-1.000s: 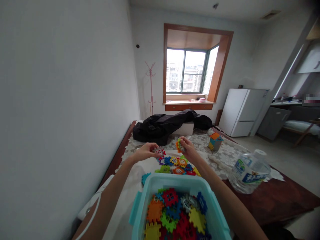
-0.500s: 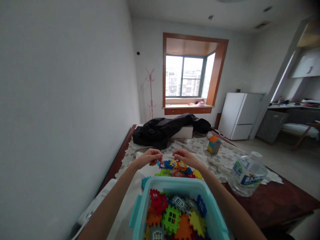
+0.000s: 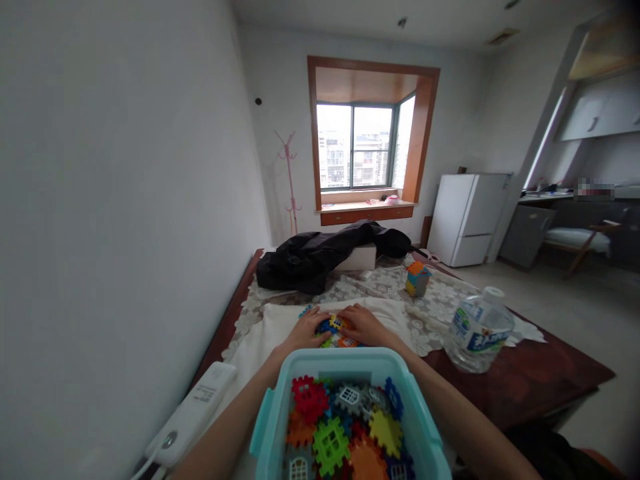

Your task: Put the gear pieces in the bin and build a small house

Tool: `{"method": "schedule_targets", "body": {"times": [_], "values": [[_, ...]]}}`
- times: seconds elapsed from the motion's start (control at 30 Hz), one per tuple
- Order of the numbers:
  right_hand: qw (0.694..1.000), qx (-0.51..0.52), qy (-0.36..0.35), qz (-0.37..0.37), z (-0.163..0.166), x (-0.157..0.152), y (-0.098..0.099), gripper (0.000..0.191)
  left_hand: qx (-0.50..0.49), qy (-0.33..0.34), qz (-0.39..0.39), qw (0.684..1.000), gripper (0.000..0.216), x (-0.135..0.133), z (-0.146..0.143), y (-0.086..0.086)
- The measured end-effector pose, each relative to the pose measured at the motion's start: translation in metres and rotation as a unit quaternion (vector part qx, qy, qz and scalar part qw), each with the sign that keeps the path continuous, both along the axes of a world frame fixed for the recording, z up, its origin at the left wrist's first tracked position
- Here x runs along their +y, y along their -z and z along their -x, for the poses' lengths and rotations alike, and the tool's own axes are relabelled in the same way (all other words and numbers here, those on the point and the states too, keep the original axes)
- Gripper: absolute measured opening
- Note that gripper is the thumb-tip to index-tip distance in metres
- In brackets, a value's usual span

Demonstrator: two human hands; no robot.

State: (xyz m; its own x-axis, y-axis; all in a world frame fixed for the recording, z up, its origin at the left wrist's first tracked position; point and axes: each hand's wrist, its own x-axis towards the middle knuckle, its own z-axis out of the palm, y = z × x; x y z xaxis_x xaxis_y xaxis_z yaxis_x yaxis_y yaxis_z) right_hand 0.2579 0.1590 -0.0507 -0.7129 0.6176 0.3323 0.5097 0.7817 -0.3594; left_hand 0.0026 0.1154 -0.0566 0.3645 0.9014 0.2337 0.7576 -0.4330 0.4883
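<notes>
- Both hands lie on a small heap of coloured toy tiles (image 3: 334, 331), spread on a white cloth (image 3: 273, 327) just beyond the far rim of the turquoise tub (image 3: 345, 363).
- The left hand (image 3: 307, 329) rests palm down on the left edge of the heap. Its fingers are curled over the tiles, and whether they pinch a single piece cannot be told from here.
- The right hand (image 3: 364, 325) covers the right side of the heap, also palm down. Its fingers lie loosely together on the pieces, and no firm grip on any one tile shows.
- The tub itself sits nearest the camera and holds a thick jumble of loose tiles (image 3: 345, 427) in red, green, yellow, orange, blue and grey.
- A finished block cube (image 3: 417, 278) stands beyond the tub and to its right, on the lace cover (image 3: 440, 303).
- Judging by this, one build is done, a second is at the flat layout stage under the hands, and most of the pieces are still unused in the tub.
- Right of the tub a water bottle (image 3: 477, 329) lies on the brown table (image 3: 540, 373).
- Left of the tub lies a white remote (image 3: 193, 413).
- Far beyond the tub, a black coat (image 3: 320, 257) is draped over the table's end.
</notes>
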Motion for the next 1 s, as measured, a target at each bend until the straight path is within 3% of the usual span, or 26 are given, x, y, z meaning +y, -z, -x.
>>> {"method": "schedule_targets", "body": {"times": [0.17,0.4,0.5,0.67,0.77,0.9,1.0], "values": [[0.998,0.027,0.044,0.020,0.000,0.003,0.006,0.031,-0.036,-0.006,-0.017,0.999,0.048,-0.003,0.001,-0.003],[0.985,0.123,0.123,0.022,-0.001,0.010,0.016,0.040,-0.042,-0.040,-0.075,0.995,0.064,-0.008,-0.001,-0.008],[0.973,0.179,0.142,0.040,-0.001,0.015,0.021,0.035,-0.058,-0.060,-0.083,0.993,0.058,-0.010,-0.002,-0.010],[0.939,0.303,0.127,0.104,0.000,0.021,0.017,0.026,-0.183,-0.104,-0.073,0.975,0.047,-0.010,-0.002,-0.014],[0.910,0.376,0.074,0.160,0.003,0.017,0.007,0.026,-0.296,-0.119,-0.037,0.947,0.060,-0.007,0.000,-0.020],[0.899,0.401,-0.017,0.177,0.014,0.003,-0.002,0.022,-0.405,-0.082,0.083,0.907,0.078,-0.004,-0.005,-0.025],[0.902,0.398,-0.030,0.162,0.023,-0.006,-0.002,0.019,-0.436,-0.033,0.139,0.888,0.077,-0.005,-0.015,-0.024]]}}
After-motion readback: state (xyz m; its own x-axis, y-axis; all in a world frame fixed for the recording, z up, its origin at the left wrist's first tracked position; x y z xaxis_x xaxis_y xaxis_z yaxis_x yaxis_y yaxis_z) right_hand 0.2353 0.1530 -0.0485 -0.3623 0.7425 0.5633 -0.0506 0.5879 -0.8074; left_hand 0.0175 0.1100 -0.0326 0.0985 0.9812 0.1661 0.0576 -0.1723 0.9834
